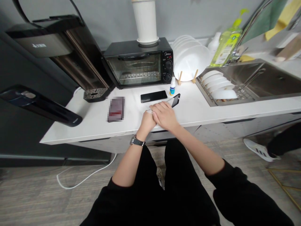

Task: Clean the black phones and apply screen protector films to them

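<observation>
Both of my hands meet above the front of the counter. My left hand, below a wrist with a black-strapped watch, is closed. My right hand lies over it with its fingers bent and pressed together. Something thin and white shows at their edges. From beyond the right hand sticks out a flat dark-edged object, like a phone or its case; its other end is hidden. Just behind the hands a black smartphone lies flat. A small white spray bottle with a blue label stands beside it.
A blurred-out dark item lies left on the counter. Behind are a toaster oven, a water dispenser and racked white plates. At right, a sink holds bowls. Another person's shoe shows.
</observation>
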Demonstrator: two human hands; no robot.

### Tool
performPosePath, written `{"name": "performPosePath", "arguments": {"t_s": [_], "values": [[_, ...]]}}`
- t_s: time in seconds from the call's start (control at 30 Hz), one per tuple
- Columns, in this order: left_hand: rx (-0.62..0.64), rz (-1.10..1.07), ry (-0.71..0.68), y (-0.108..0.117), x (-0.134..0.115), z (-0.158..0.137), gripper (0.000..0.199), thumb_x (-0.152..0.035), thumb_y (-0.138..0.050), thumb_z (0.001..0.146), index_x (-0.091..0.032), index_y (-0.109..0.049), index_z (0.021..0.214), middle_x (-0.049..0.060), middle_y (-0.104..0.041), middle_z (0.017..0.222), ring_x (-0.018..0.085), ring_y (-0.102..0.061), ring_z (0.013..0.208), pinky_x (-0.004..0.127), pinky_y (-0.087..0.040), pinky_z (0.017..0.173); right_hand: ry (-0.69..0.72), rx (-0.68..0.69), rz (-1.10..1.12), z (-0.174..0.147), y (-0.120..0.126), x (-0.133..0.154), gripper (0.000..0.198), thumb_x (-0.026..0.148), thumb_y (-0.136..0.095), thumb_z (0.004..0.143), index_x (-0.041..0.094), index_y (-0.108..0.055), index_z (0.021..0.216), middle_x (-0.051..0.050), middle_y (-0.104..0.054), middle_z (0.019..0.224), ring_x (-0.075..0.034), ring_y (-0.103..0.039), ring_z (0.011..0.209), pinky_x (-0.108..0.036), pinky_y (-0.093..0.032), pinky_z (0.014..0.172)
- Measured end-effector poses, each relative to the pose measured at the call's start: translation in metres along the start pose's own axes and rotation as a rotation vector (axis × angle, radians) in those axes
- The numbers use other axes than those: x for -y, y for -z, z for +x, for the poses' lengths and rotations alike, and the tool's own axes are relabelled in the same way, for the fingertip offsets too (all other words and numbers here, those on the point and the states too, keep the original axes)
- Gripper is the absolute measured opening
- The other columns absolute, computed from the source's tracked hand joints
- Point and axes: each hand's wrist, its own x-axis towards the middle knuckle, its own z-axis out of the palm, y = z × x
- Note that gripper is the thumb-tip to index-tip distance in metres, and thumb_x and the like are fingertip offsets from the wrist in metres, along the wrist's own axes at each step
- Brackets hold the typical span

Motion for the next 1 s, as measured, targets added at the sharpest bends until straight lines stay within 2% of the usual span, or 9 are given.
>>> {"name": "performPosePath", "arguments": {"t_s": [0.13, 0.23, 0.33, 0.43, 0.53, 0.6, 0.73, 0.87, 1.0], "values": [[0.078, -0.051, -0.003, 0.008, -0.007, -0.001, 0.027, -0.032, -0.057, 0.104, -0.018, -0.08, 0.108, 0.009, -0.083, 0.099, 0.027, -0.076, 0.091, 0.032, -0.055, 0.082, -0.194, -0.059, -0.086, 0.001, 0.016, -0.069, 0.052, 0.034, -0.022, 0.113, 0.019, -0.071, 0.107, -0.013, -0.074, 0.103, -0.03, -0.062, 0.103, -0.047, -0.045, 0.101], [0.067, -0.053, 0.001, 0.011, -0.008, 0.0, 0.029, -0.035, -0.058, 0.105, -0.02, -0.08, 0.114, 0.007, -0.083, 0.101, 0.027, -0.076, 0.092, 0.03, -0.054, 0.082, -0.264, -0.098, -0.101, 0.004, 0.02, -0.092, 0.053, 0.035, -0.021, 0.113, 0.02, -0.07, 0.102, -0.012, -0.073, 0.101, -0.029, -0.063, 0.103, -0.051, -0.041, 0.114], [0.074, -0.052, 0.027, 0.01, -0.007, 0.001, 0.026, -0.033, -0.058, 0.104, -0.018, -0.08, 0.106, 0.007, -0.082, 0.095, 0.026, -0.075, 0.091, 0.031, -0.054, 0.084, -0.229, -0.154, -0.063, 0.008, 0.01, -0.066, 0.051, 0.03, -0.022, 0.113, 0.019, -0.072, 0.104, -0.01, -0.074, 0.107, -0.028, -0.062, 0.116, -0.053, -0.029, 0.127], [0.033, -0.126, 0.084, -0.001, -0.009, 0.001, 0.021, -0.026, -0.058, 0.102, -0.018, -0.077, 0.099, 0.009, -0.078, 0.089, 0.028, -0.073, 0.094, 0.038, -0.055, 0.092, -0.153, -0.146, 0.003, 0.009, -0.006, -0.011, 0.046, 0.026, -0.028, 0.111, 0.02, -0.074, 0.107, -0.009, -0.076, 0.106, -0.027, -0.064, 0.113, -0.052, -0.03, 0.128], [-0.102, -0.189, 0.126, -0.019, -0.014, 0.0, 0.028, -0.017, -0.048, 0.104, -0.021, -0.071, 0.12, 0.011, -0.076, 0.107, 0.028, -0.069, 0.114, 0.047, -0.05, 0.11, -0.026, -0.116, 0.054, 0.006, -0.015, 0.029, 0.041, 0.025, -0.035, 0.109, 0.018, -0.073, 0.122, -0.009, -0.076, 0.122, -0.027, -0.063, 0.116, -0.051, -0.031, 0.126], [-0.143, -0.162, 0.128, -0.024, -0.015, -0.001, 0.036, -0.015, -0.041, 0.106, -0.022, -0.068, 0.128, 0.011, -0.074, 0.117, 0.026, -0.066, 0.123, 0.047, -0.048, 0.114, 0.045, -0.078, 0.055, 0.005, -0.015, 0.032, 0.04, 0.026, -0.036, 0.11, 0.017, -0.07, 0.129, -0.009, -0.075, 0.128, -0.027, -0.062, 0.117, -0.048, -0.038, 0.119], [-0.032, -0.11, 0.082, -0.009, -0.009, -0.001, 0.027, -0.02, -0.05, 0.105, -0.019, -0.076, 0.107, 0.011, -0.079, 0.102, 0.029, -0.074, 0.109, 0.042, -0.055, 0.099, 0.072, -0.02, -0.02, 0.004, -0.003, -0.014, 0.044, 0.035, -0.032, 0.113, 0.018, -0.072, 0.12, -0.01, -0.076, 0.111, -0.027, -0.062, 0.103, -0.044, -0.045, 0.099], [0.066, -0.066, -0.011, 0.01, -0.006, -0.001, 0.024, -0.03, -0.06, 0.104, -0.019, -0.08, 0.112, 0.008, -0.083, 0.103, 0.028, -0.078, 0.095, 0.033, -0.056, 0.086, -0.167, -0.062, -0.111, 0.007, 0.014, -0.082, 0.051, 0.035, -0.024, 0.113, 0.02, -0.07, 0.099, -0.011, -0.074, 0.095, -0.028, -0.062, 0.092, -0.043, -0.044, 0.091], [0.055, -0.04, -0.023, 0.01, -0.009, -0.002, 0.028, -0.031, -0.059, 0.106, -0.02, -0.08, 0.12, 0.008, -0.084, 0.109, 0.027, -0.078, 0.095, 0.03, -0.055, 0.085, -0.224, -0.11, -0.079, 0.008, 0.017, -0.094, 0.052, 0.032, -0.023, 0.112, 0.021, -0.069, 0.093, -0.011, -0.074, 0.096, -0.028, -0.064, 0.101, -0.045, -0.044, 0.104]]}}
